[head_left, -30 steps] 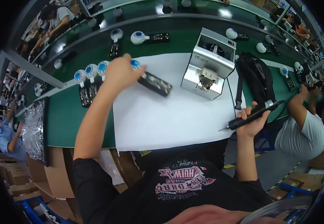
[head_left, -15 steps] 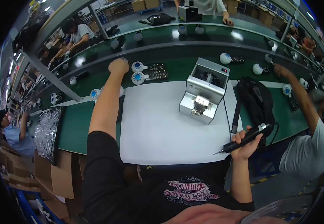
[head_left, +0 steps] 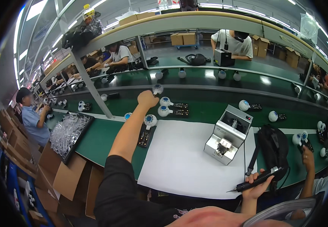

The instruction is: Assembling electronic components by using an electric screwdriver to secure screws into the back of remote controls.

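Nearest, the right hand (head_left: 254, 190) is grasping a black electric screwdriver (head_left: 265, 176), the bit pointing left over the near right part of a white sheet (head_left: 175, 162). Farther out, a silver machine (head_left: 229, 131) is standing on the sheet, and a dark-handled device (head_left: 145, 138) is lying by its left edge on the green surface (head_left: 103, 134). Beyond, the left hand (head_left: 147, 99) is reaching to a ball-headed device (head_left: 157, 89) at its fingers, left of two similar units (head_left: 164, 110); whether that grip is clenched or released cannot be told.
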The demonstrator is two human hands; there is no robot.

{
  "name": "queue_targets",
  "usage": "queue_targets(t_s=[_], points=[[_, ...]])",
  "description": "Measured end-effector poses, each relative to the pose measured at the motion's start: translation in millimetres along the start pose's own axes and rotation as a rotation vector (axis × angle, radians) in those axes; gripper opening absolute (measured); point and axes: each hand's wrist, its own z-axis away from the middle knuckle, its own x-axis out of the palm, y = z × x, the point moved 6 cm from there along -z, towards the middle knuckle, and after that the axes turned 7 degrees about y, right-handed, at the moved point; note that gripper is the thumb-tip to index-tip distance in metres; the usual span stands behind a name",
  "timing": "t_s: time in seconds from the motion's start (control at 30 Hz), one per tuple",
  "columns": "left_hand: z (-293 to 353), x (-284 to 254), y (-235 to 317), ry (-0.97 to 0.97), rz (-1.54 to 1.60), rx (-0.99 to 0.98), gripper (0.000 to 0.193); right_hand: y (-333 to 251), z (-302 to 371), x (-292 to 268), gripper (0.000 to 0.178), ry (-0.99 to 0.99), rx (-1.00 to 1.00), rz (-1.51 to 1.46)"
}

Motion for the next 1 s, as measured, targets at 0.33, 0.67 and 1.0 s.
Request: queue_targets(t_s=[0.33,0.67,1.0], points=[[249,-59,102,-0.236,0.461,0.304,0.070,-2,-1,4,0.066,-0.051,-0.094,0.049],[219,5,141,-0.252,0.916,0.852,0.076,19,11,47,0.072,-0.200,0.208,0.098],[247,-9,151,-0.404,0.863,0.520,0.062,41,34,206,0.077,-0.648,-0.296,0.342]])
